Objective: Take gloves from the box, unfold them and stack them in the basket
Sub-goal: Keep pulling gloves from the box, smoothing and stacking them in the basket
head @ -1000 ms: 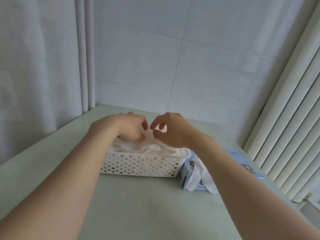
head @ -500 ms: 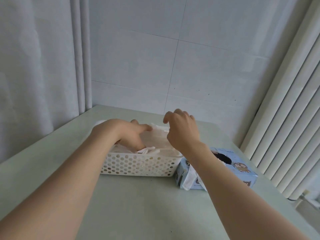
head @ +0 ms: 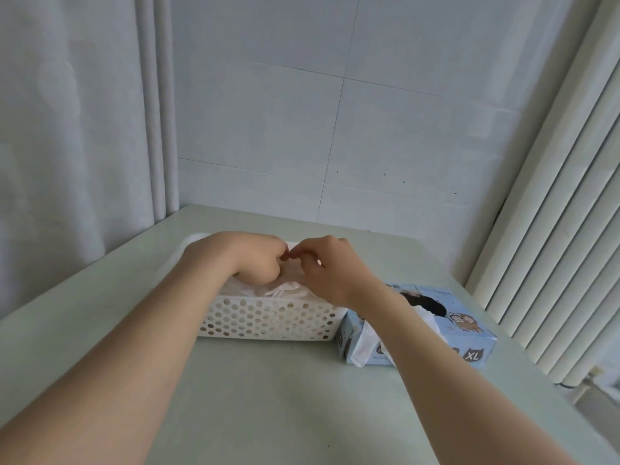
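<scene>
Both hands are seen just above the centre of the frame, over the white perforated basket (head: 268, 318). The left hand (head: 245, 260) is held closed, its fingers curled downward and its thumb tip drawn against the forefinger. The heel of this hand is rested on the gloves (head: 281, 292) piled in the basket. The right hand (head: 332, 275) is likewise curled, with thumb and forefinger brought together at the tip. Its fingertips are set almost against those of the left hand, so that the two pinches are met above the middle of the pile. A top glove (head: 294, 271), thin and translucent, is gripped between the two pinches, but its film is so faint that its outline cannot be traced. The remaining fingers of the right hand are bent inward above it. Both forearms are stretched in from the lower corners of the frame.

The basket is set on the pale green table (head: 268, 407), slightly left of centre, and is filled to the rim with the white gloves. The pale blue box (head: 466, 333) is placed just beside the basket's right end and is marked XL on its near face. Its dark opening is partly hidden by the right forearm. A loose glove (head: 364, 342) is hung from the box over that near face. A curtain (head: 67, 146) is seen at the left of the frame, a tiled wall (head: 335, 129) at the top centre and a ribbed radiator (head: 553, 246) at the right.
</scene>
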Tool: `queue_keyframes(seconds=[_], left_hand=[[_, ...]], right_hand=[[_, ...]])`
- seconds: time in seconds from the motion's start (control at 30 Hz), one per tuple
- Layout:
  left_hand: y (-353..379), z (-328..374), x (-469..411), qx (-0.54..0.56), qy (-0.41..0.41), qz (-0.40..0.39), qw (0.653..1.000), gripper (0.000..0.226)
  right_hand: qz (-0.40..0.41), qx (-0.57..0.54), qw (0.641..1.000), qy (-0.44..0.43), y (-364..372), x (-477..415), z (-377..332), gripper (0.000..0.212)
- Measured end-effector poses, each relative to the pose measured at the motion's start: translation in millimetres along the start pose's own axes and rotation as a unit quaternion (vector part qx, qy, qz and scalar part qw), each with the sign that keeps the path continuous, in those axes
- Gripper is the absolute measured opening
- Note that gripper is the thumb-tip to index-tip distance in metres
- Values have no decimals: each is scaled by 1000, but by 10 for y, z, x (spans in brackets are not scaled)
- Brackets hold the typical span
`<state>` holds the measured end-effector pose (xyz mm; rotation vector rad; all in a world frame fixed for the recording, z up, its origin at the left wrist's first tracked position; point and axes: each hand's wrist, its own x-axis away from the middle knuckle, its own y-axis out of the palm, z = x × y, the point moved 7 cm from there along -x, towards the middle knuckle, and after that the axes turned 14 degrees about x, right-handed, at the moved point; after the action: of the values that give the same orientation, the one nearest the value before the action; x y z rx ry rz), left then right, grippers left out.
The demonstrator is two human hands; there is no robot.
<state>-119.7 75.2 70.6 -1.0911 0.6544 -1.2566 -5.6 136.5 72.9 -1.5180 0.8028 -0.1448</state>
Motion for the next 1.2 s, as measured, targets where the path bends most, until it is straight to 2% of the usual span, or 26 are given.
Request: queue_keyframes(seconds=[0.07, 0.17, 0.27, 0.37, 0.5, 0.57, 0.7, 0.8, 0.9, 1.0, 1.2], left_hand=[[17, -17, -48, -29, -13, 25, 999, 41], [-28, 120, -84, -29, 14, 122, 992, 19], [-27, 456, 14, 36, 98, 188, 977, 28], [61, 806, 116, 89, 177, 220, 955, 29], [274, 1034, 127, 98, 240, 222, 940, 27], [396, 1101, 115, 90, 261, 197, 941, 28], [546, 1137, 97, 53, 263, 187, 945, 34], [605, 1148, 90, 31, 258, 192, 946, 36], [672, 1095, 28, 29, 260, 171, 950, 32], [700, 1080, 5, 26, 260, 168, 951, 19], [719, 1063, -31, 9, 255, 155, 954, 28]], right_hand=[[68, -33, 997, 14, -124, 82, 88, 42], [142, -57, 987, 48, -310, 254, 291, 40], [153, -75, 981, 92, -397, 421, 541, 38], [135, -79, 978, 139, -427, 584, 807, 34], [125, -84, 974, 171, -395, 810, 1009, 31], [109, -66, 979, 161, -350, 912, 1034, 24], [46, -23, 991, 126, -269, 998, 1038, 30], [17, -19, 993, 116, -229, 1008, 1079, 21], [63, -48, 989, 127, -276, 1001, 1131, 21], [138, -107, 970, 171, -406, 1052, 1234, 20], [195, -202, 935, 215, -476, 1063, 1344, 24]])
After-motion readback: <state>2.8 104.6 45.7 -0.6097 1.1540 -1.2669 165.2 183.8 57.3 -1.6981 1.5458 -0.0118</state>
